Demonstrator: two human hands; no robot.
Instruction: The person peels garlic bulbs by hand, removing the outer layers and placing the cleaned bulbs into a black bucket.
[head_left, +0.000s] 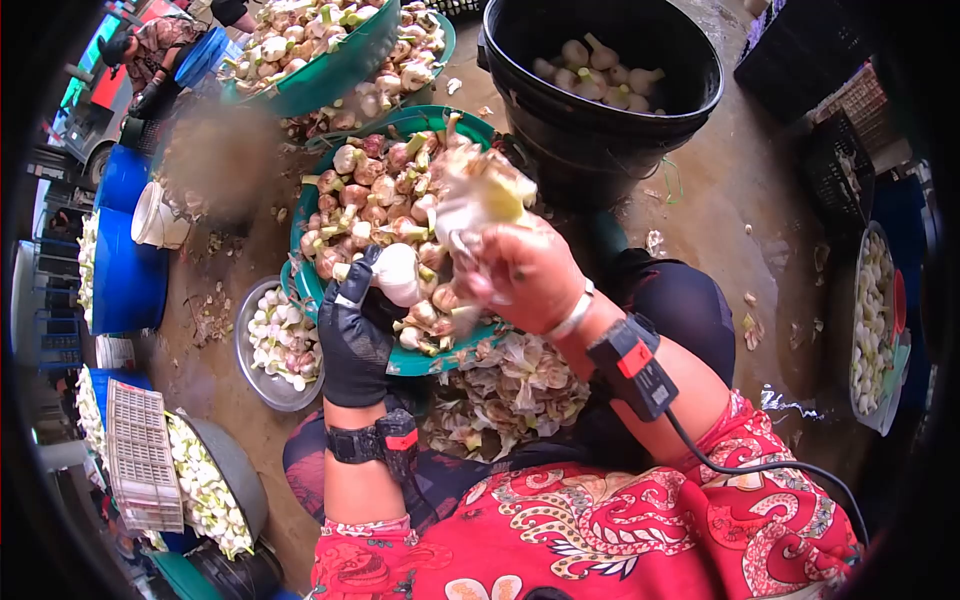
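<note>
My left hand [358,335], in a black glove, is closed around a white, smooth garlic bulb [397,275]. Just to its right is my bare right hand [530,275], its fingers curled. Pale garlic skin [490,190], smeared by motion, sticks up from that hand's fingers. Beneath both hands stands a green basin [300,225] heaped with unpeeled garlic bulbs [365,195], brownish and pink with short stems. A pile of loose garlic skins [510,395] lies between the basin and my lap.
A black bucket [600,125] holding white bulbs stands behind the basin. At left, a metal bowl [245,345] contains small garlic. Another green basin [340,75] is heaped at the back. A person [165,45] sits at far left. Blue tubs [135,270] and a crate [145,455] line the left side.
</note>
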